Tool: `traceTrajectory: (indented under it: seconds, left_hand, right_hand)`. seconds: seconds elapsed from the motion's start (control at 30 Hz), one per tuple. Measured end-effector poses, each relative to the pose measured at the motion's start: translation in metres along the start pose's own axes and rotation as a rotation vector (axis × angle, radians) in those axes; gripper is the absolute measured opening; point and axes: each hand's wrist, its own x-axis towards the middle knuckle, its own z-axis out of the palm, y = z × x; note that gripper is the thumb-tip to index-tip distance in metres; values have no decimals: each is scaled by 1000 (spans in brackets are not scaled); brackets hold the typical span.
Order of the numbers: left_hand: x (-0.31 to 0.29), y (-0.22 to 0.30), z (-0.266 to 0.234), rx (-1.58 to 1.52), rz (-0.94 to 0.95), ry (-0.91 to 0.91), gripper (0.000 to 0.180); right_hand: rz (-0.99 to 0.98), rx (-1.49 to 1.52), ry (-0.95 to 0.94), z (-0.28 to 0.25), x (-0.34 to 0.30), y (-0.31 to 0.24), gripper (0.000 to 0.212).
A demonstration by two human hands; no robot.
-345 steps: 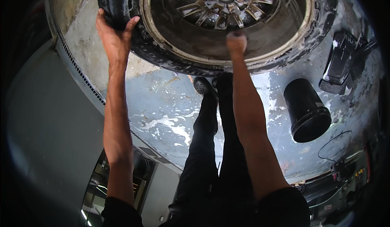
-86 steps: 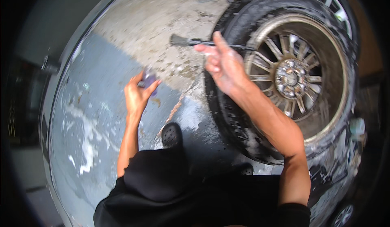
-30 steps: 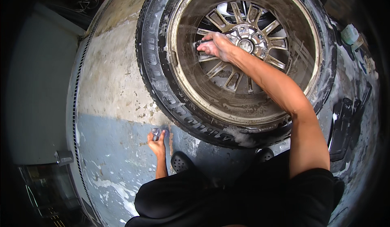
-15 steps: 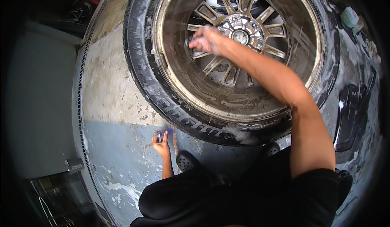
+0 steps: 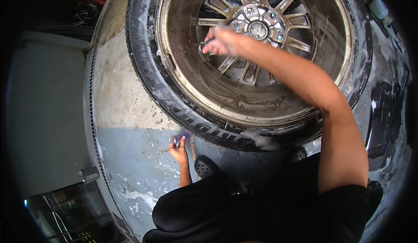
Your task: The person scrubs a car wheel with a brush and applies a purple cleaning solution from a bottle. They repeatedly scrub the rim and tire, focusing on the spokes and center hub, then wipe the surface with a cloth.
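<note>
A large wheel lies flat on the floor, its black tire [image 5: 170, 99] wet and foamy around a brown-stained metal rim [image 5: 209, 106]. Inside the rim barrel, left of the hub [image 5: 257, 30], my right hand [image 5: 221, 40] is closed on a small dark object close to the inner wall; motion blur hides its kind. My left hand [image 5: 177, 151] is down by the tire's near left edge, fingers wrapped around a small clear object with a purple end [image 5: 177, 138], which looks like a bottle. Foam [image 5: 265, 140] clings to the near sidewall.
My dark perforated clogs [image 5: 205, 167] stand just below the tire. On the right are a black case-like object [image 5: 379, 121] and a pale plastic bottle [image 5: 378, 8]. A slotted drain strip [image 5: 92, 108] runs along the left, beside a grey panel [image 5: 48, 112]. The floor is worn blue and beige paint.
The view has shifted a little, so the wheel sits slightly differently in it. My right hand stays blurred at the rim's inner left side. My left hand has tilted the clear object more sideways.
</note>
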Motion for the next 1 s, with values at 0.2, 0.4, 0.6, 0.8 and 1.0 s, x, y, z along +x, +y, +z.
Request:
traceTrajectory:
  seconds: [0.2,0.4,0.6,0.8,1.0]
  left_hand:
    - [1,-11,-8,82,16,-66,47]
    - [2,-8,0,36,-8,-131,53]
    - [-13,-35,-28,175,-50,-159,79]
    - [-9,-48,-118,517,50,6,78]
    - [52,155,-85,487,598,294,50]
  right_hand:
    - [-231,180,45,5,4,-10,26]
    - [-535,466,216,-3,20,-55,30]
    - [-306,365,72,6,-2,-52,28]
    - [-87,81,-114,32,-25,-18,30]
    - [-521,252,58,21,-14,-44,30]
